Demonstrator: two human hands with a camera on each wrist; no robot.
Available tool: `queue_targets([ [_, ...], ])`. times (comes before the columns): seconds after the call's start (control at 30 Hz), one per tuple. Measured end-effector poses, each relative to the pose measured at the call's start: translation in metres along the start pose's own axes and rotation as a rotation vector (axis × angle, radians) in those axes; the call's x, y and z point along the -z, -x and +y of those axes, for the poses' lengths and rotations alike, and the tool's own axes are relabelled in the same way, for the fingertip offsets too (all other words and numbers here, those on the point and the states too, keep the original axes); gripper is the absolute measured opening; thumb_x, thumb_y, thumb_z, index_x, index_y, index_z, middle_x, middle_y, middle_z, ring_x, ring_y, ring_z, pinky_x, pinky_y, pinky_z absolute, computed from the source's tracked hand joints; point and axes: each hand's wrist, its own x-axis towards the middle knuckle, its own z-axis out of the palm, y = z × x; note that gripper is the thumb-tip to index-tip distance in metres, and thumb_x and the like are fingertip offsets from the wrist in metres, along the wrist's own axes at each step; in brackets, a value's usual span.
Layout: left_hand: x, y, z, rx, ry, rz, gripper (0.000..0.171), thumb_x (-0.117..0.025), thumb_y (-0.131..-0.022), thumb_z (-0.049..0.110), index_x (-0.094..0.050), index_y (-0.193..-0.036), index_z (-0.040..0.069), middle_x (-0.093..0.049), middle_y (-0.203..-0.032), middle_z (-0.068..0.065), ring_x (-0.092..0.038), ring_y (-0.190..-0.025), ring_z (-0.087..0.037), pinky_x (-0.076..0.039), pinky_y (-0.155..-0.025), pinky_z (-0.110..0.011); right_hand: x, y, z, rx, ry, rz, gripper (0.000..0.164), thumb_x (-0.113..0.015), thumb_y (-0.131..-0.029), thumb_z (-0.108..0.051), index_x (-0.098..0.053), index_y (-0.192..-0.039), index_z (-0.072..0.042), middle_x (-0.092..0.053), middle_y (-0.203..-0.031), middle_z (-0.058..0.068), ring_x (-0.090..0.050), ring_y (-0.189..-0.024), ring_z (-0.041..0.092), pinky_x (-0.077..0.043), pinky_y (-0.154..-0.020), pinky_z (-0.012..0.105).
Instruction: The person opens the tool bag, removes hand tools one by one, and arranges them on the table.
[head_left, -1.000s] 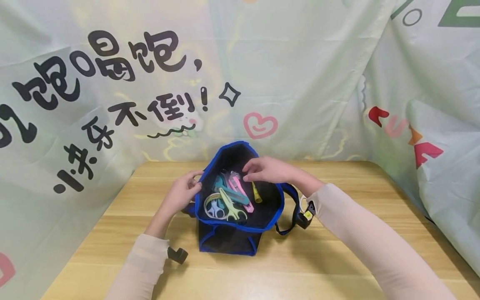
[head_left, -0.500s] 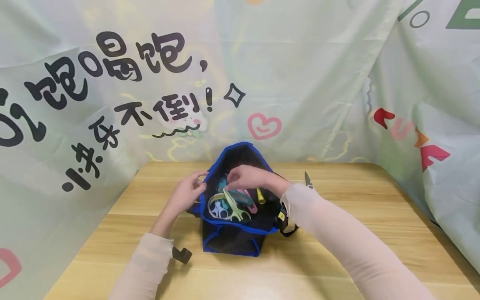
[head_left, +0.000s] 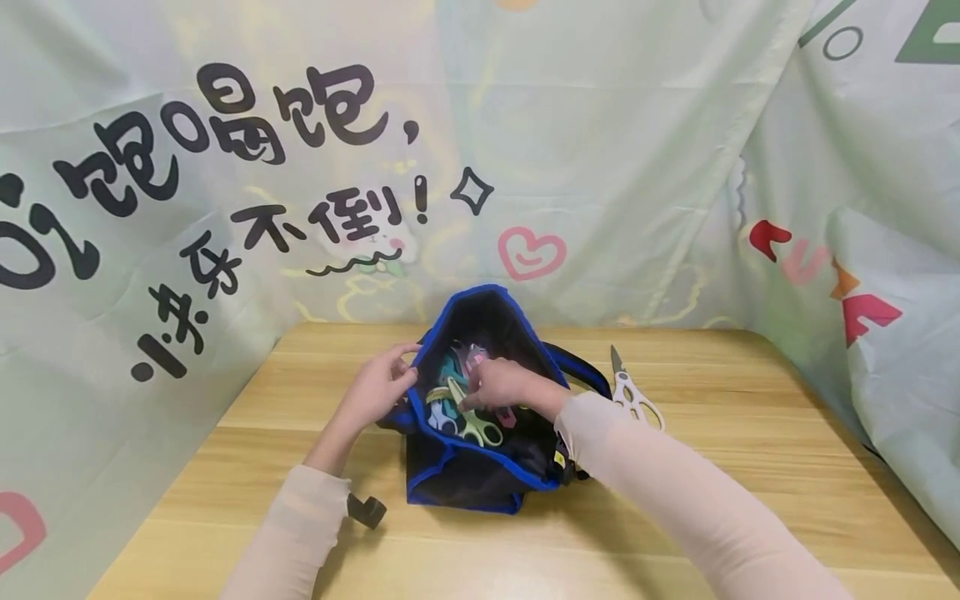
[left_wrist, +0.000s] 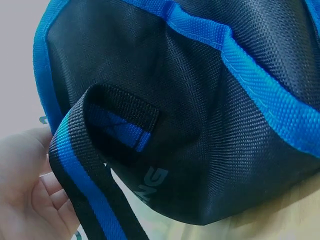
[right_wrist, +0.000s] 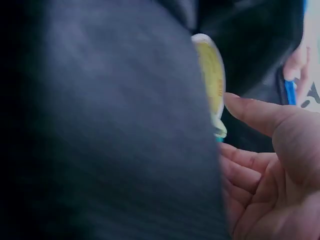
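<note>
A black tool bag (head_left: 465, 479) with blue edging stands on the table, its mouth gaping toward me. My left hand (head_left: 375, 385) holds the left rim between thumb and fingers; in the left wrist view a black-and-blue strap (left_wrist: 75, 155) hangs in front of it. Inside the bag, my right hand (head_left: 506, 385) reaches down at the light green scissors (head_left: 480, 429), thumb beside their pointed end. Its thumb and fingers stand apart, with some fingertips hidden behind the bag wall in the right wrist view. Light blue scissors (head_left: 442, 422) and a tape roll (right_wrist: 212, 75) lie alongside.
White-handled scissors (head_left: 636, 398) lie on the wooden table (head_left: 705, 467) right of the bag. A strap loop (head_left: 581, 367) sticks out on that side. Printed curtains (head_left: 615, 167) stand behind the table.
My right hand has moved left and down from the right rim into the bag, over the scissors. The white-handled scissors outside have come into view. My left hand keeps its hold on the rim.
</note>
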Motion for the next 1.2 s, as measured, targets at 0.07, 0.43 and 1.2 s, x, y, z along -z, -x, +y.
queue_targets([
  [0.07,0.0,0.0,0.001,-0.006,-0.002,0.0,0.043,-0.059,-0.095,0.014,-0.053,-0.137,0.01,-0.065,-0.088,-0.009,-0.061,-0.063,-0.018,-0.055,-0.057,-0.032,-0.005,0.001,0.0,-0.018,0.011,0.0,0.027,-0.076,-0.083,-0.041,-0.07,-0.082,-0.015,-0.064,-0.066,0.002,-0.065,-0.059,0.02,-0.053,-0.059,0.033],
  [0.43,-0.004,0.0,0.003,-0.027,-0.033,0.01,0.042,-0.06,-0.094,0.015,-0.055,-0.136,0.01,-0.065,-0.084,-0.006,-0.059,-0.063,-0.018,-0.053,-0.058,-0.032,-0.025,0.002,-0.001,-0.079,-0.019,0.052,0.036,-0.081,-0.078,-0.038,-0.062,-0.094,-0.012,-0.06,-0.07,0.005,-0.061,-0.048,0.026,-0.047,-0.04,0.032],
  [1.2,-0.007,0.0,0.0,-0.024,-0.044,0.016,0.043,-0.06,-0.093,0.014,-0.055,-0.136,0.009,-0.065,-0.085,-0.006,-0.059,-0.065,-0.018,-0.052,-0.06,-0.031,-0.043,0.006,0.025,0.044,-0.298,0.168,0.04,-0.082,-0.079,-0.024,-0.059,-0.107,-0.008,-0.064,-0.087,0.002,-0.059,-0.071,0.018,-0.05,-0.064,0.031],
])
